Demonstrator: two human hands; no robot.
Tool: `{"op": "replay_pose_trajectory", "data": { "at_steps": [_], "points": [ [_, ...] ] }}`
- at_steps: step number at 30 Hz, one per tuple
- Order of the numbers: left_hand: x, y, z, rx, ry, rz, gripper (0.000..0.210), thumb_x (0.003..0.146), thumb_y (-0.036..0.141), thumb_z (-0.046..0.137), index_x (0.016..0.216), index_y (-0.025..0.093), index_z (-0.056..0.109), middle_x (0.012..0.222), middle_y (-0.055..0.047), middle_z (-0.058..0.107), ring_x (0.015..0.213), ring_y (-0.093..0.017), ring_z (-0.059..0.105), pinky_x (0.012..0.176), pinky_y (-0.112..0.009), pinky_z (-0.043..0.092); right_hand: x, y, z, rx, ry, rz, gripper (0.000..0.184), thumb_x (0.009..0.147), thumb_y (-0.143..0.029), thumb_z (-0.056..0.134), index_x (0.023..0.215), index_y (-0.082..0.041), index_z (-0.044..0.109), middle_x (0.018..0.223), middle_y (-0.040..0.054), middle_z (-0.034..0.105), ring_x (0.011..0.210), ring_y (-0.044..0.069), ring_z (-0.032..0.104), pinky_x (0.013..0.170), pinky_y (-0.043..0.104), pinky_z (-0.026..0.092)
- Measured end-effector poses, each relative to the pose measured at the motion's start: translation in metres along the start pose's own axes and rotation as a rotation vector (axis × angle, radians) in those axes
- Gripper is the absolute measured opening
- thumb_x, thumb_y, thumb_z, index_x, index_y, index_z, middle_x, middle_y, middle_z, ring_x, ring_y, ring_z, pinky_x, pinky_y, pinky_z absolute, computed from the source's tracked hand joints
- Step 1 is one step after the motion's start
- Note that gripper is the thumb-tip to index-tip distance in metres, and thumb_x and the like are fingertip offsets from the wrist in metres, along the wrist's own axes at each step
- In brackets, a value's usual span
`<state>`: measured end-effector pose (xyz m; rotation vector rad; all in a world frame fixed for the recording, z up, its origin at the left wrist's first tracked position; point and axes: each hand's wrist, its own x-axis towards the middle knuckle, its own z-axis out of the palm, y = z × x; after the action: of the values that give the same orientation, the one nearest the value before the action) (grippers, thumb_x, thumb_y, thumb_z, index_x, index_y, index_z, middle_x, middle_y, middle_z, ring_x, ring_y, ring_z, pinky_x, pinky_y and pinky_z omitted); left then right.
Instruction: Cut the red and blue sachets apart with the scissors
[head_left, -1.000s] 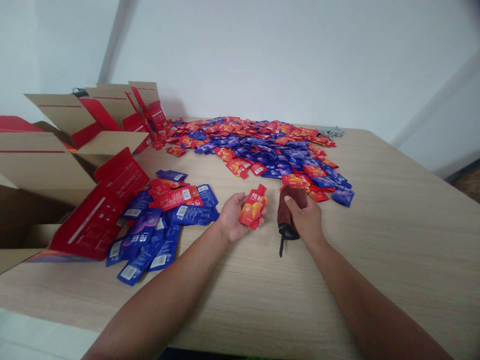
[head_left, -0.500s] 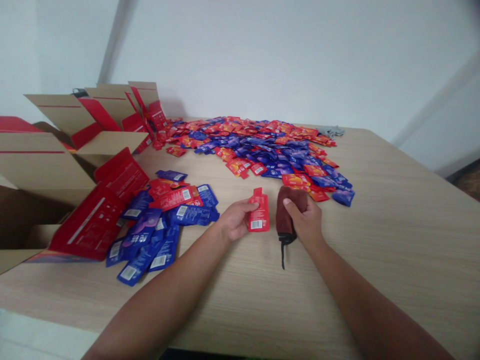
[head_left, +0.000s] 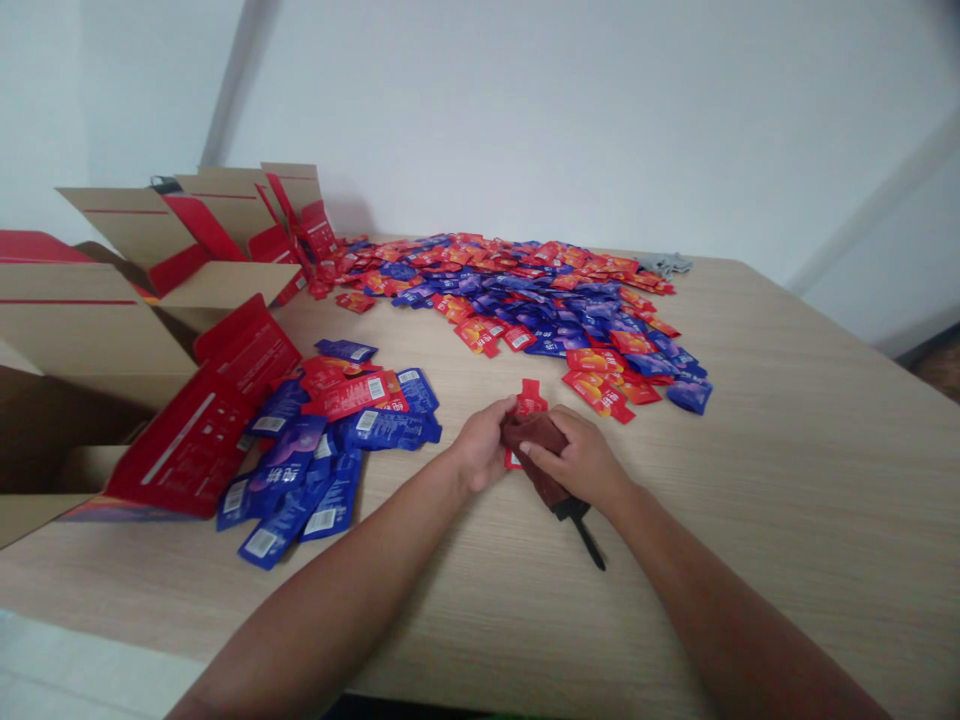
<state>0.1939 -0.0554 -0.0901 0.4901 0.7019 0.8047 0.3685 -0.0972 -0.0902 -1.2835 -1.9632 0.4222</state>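
Observation:
My left hand (head_left: 484, 447) is closed on a red sachet (head_left: 531, 392) with a narrow spout-like top, held upright over the table. My right hand (head_left: 581, 462) grips a dark brown, cloth-like thing (head_left: 546, 488) with a black end and a short black strap; its exact kind is not clear. The brown thing lies across the front of the sachet, touching it and hiding its middle. Fingers of the left hand also meet the brown thing's upper edge. To the left lies a small pile of blue and red sachets (head_left: 390, 428).
A large heap of red and blue sachets (head_left: 517, 295) spreads along the back of the wooden table (head_left: 750, 450). Open cardboard boxes (head_left: 172, 430) with red flaps stand at the left. A grey crumpled item (head_left: 666, 264) lies at the back right, near the wall.
My right hand has moved left with the brown thing, from beside the red sachet onto it. The brown thing has tilted, its strap end now pointing right. The left hand stays nearly in place.

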Motion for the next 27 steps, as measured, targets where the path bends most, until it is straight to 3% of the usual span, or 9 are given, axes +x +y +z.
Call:
{"op": "replay_pose_trajectory", "data": {
  "at_steps": [7, 10, 12, 14, 17, 22, 27],
  "points": [
    [0.004, -0.005, 0.001, 0.017, -0.145, 0.005, 0.039, 0.104, 0.045, 0.062, 0.120, 0.013, 0.075, 0.107, -0.013, 0.081, 0.090, -0.024, 0.077, 0.083, -0.032, 0.060, 0.002, 0.013, 0.003, -0.036, 0.220, 0.171, 0.029, 0.092, -0.051, 0.074, 0.096, -0.022, 0.069, 0.086, 0.0045, 0.070, 0.079, 0.024, 0.064, 0.073, 0.036, 0.048],
    [0.006, -0.010, 0.000, 0.070, -0.146, 0.045, 0.044, 0.105, 0.051, 0.058, 0.122, 0.013, 0.074, 0.106, -0.012, 0.080, 0.082, -0.021, 0.076, 0.073, -0.030, 0.059, 0.003, 0.019, 0.003, 0.009, 0.296, 0.213, 0.032, 0.093, -0.052, 0.073, 0.102, -0.022, 0.071, 0.092, 0.0060, 0.074, 0.082, 0.025, 0.066, 0.075, 0.037, 0.050],
    [0.006, -0.011, 0.000, 0.095, -0.114, 0.056, 0.046, 0.105, 0.055, 0.057, 0.120, 0.014, 0.074, 0.100, -0.011, 0.080, 0.075, -0.020, 0.074, 0.067, -0.029, 0.058, 0.003, 0.020, 0.002, 0.023, 0.289, 0.207, 0.032, 0.093, -0.052, 0.073, 0.104, -0.022, 0.071, 0.095, 0.0062, 0.074, 0.083, 0.025, 0.067, 0.075, 0.037, 0.051],
    [0.004, -0.011, 0.002, 0.063, -0.071, 0.062, 0.045, 0.106, 0.053, 0.056, 0.118, 0.014, 0.075, 0.097, -0.010, 0.080, 0.078, -0.021, 0.075, 0.072, -0.030, 0.059, 0.002, 0.018, 0.001, 0.009, 0.259, 0.171, 0.030, 0.092, -0.050, 0.074, 0.103, -0.022, 0.071, 0.092, 0.0056, 0.073, 0.082, 0.025, 0.066, 0.074, 0.037, 0.051],
    [0.002, -0.008, 0.006, -0.033, -0.041, 0.048, 0.042, 0.108, 0.049, 0.053, 0.111, 0.014, 0.076, 0.099, -0.010, 0.080, 0.087, -0.022, 0.076, 0.084, -0.032, 0.059, 0.001, 0.010, -0.002, -0.019, 0.160, 0.041, 0.023, 0.092, -0.044, 0.075, 0.101, -0.023, 0.071, 0.089, 0.0045, 0.069, 0.081, 0.024, 0.065, 0.074, 0.037, 0.051],
    [-0.001, -0.003, 0.005, -0.067, -0.030, -0.035, 0.047, 0.108, 0.050, 0.049, 0.095, 0.014, 0.075, 0.090, -0.009, 0.079, 0.080, -0.021, 0.074, 0.081, -0.032, 0.059, -0.001, 0.000, -0.006, -0.035, -0.002, -0.167, 0.017, 0.091, -0.035, 0.076, 0.103, -0.024, 0.069, 0.100, 0.0056, 0.068, 0.091, 0.024, 0.066, 0.079, 0.036, 0.053],
    [0.001, -0.006, 0.004, -0.017, -0.079, -0.016, 0.049, 0.106, 0.054, 0.051, 0.102, 0.012, 0.077, 0.097, -0.012, 0.080, 0.087, -0.025, 0.076, 0.086, -0.035, 0.059, 0.000, 0.005, -0.003, -0.065, 0.049, -0.126, 0.019, 0.091, -0.039, 0.077, 0.099, -0.024, 0.069, 0.099, 0.0061, 0.068, 0.090, 0.025, 0.066, 0.079, 0.037, 0.053]
  ]
}}
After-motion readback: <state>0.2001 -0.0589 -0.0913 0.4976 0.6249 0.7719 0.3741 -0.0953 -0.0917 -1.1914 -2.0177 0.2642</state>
